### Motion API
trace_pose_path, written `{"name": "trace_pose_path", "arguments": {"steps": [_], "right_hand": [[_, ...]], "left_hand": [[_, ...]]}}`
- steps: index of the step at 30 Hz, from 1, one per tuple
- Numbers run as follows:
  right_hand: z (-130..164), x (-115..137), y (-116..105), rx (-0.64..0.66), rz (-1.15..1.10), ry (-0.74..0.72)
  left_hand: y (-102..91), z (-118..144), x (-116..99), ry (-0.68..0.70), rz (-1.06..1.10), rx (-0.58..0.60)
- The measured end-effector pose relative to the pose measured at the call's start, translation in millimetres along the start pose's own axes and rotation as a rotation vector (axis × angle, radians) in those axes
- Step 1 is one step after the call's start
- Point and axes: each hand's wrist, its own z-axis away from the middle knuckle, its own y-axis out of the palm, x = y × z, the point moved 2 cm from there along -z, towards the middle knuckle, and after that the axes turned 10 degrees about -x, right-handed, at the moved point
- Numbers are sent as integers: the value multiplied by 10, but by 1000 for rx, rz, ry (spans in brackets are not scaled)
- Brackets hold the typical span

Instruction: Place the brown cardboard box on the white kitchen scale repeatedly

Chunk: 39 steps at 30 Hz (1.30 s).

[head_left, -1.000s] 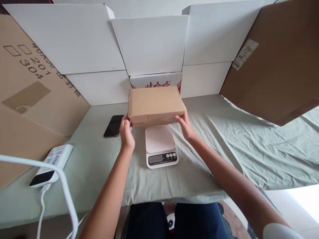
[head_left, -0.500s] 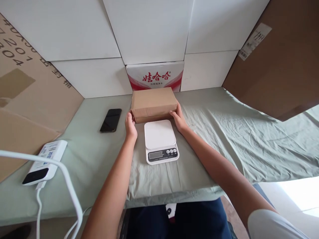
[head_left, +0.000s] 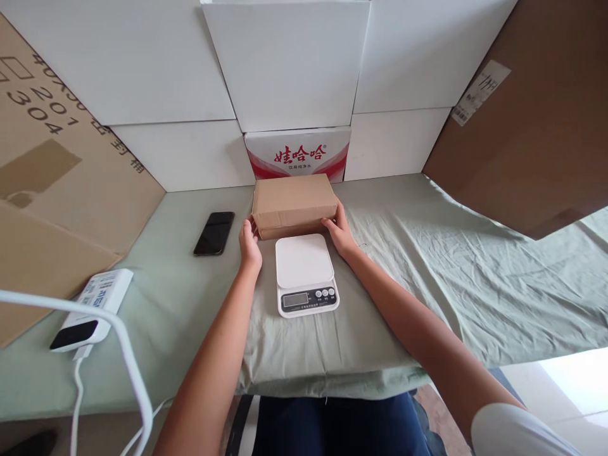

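A brown cardboard box [head_left: 294, 199] sits behind the scale, in front of a white and red printed carton. My left hand [head_left: 249, 245] grips its left end, with some fingers hidden behind the edge. At its right end, my right hand [head_left: 340, 229] holds on, the thumb on the front face. Just in front of the box lies a white digital kitchen scale [head_left: 304, 263], its platform bare and its dark display towards me. Neither hand touches the scale.
A black phone [head_left: 214, 234] lies to the left. A white power bank [head_left: 94, 308] with a white cable is farther left. Big cardboard panels stand at left [head_left: 61, 139] and right [head_left: 532, 126]. White boxes [head_left: 289, 63] form the back wall. Green cloth [head_left: 403, 266] covers the table.
The view has tilted slightly, so everything sits a little lower in it. Both hands keep their hold on the cardboard box; no clear movement of it shows.
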Motion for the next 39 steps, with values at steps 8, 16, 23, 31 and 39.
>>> {"name": "trace_pose_path", "arguments": {"steps": [8, 16, 23, 31, 39], "right_hand": [[-3, -6, -1, -20, 16, -9], [-4, -29, -1, -10, 28, -6], [-18, -84, 2, -7, -25, 13], [-56, -178, -23, 23, -42, -32], [-66, -190, -26, 26, -4, -61]], "left_hand": [[-3, 10, -43, -26, -9, 10], [23, 31, -88, -69, 12, -20], [10, 24, -92, -44, -11, -41], [-23, -36, -70, -23, -60, -27], [-30, -19, -79, -10, -67, 5]]}}
